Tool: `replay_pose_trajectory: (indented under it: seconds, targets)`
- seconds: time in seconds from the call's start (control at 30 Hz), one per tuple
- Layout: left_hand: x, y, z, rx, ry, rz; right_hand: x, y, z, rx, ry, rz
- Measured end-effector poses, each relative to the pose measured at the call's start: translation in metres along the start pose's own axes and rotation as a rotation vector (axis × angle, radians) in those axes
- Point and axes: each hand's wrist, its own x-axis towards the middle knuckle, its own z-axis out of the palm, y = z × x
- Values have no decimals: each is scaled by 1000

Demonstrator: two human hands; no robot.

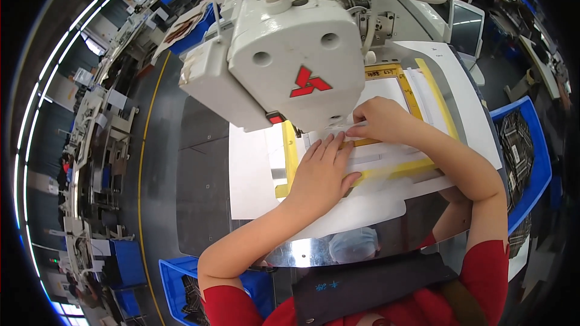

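My left hand (pixel 323 175) lies flat with its fingers stretched forward on a flat template edged in yellow tape (pixel 287 157), just below the head of a white sewing machine (pixel 290 54). My right hand (pixel 383 122) is bent over the same template, its fingers and thumb drawn together close to the left fingertips. What the right fingers pinch, if anything, is too small to make out. A yellow-orange frame (pixel 409 93) stands out beside the right hand, partly covered by it. White sheets (pixel 254 181) lie under and around the template.
A blue bin (pixel 544 163) with dark checked cloth pieces (pixel 513 151) stands at the right, another blue bin (pixel 172 287) at the lower left. The dark table (pixel 202 187) extends left. A screen (pixel 466 30) stands behind at the right. A yellow floor line (pixel 142 169) runs along the aisle.
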Motion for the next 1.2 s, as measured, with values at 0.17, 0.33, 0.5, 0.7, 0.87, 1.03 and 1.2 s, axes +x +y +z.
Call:
replay_pose_trajectory:
  seconds: [0.17, 0.33, 0.5, 0.7, 0.87, 1.03, 1.2]
  targets:
    - [8, -3, 9, -14, -12, -16, 0, 10, -9, 17, -92, 123]
    - [9, -6, 7, -1, -37, -3, -11, 21, -12, 44, -10, 102]
    - [8, -8, 4, -17, -38, -1, -37, 50, -39, 79, -24, 306]
    - [11, -9, 3, -19, -30, 10, -43, 60, -37, 47, -6, 308]
    - [10, -7, 4, 30, 13, -13, -47, 68, -33, 103, 110, 276]
    - [12, -7, 1, 7, -25, -27, -50, 66, -31, 65, 149, 261]
    - [-7, 30, -16, -187, -267, 167, -54, 95, -20, 530, 364, 310]
